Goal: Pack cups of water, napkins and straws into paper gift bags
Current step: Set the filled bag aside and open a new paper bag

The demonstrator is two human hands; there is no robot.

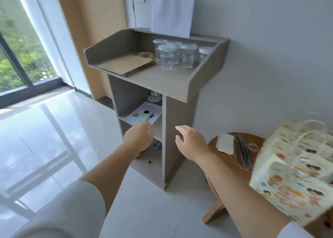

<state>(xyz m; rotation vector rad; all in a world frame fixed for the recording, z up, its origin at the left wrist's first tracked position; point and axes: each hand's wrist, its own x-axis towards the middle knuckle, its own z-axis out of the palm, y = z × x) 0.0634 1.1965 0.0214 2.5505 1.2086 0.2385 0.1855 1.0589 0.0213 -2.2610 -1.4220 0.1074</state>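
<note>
Several clear lidded cups of water (166, 58) stand on the top of a grey stand (162, 79) against the wall. Flat brown paper bags (126, 64) lie to their left on the same top. My left hand (139, 136) and my right hand (191, 142) reach forward in front of the stand's lower shelves, fingers loosely curled, holding nothing. At the right, a printed gift bag (292, 183) with clear handles stands on a round wooden table (232, 165). White napkins (225, 144) and dark straws (243, 153) lie on that table.
A white paper bag (172, 14) leans on the wall behind the cups. The stand's middle shelf holds a phone on papers (144, 114). A roll of tape (253, 147) lies by the straws. A large window (21, 48) and glossy tiled floor fill the left.
</note>
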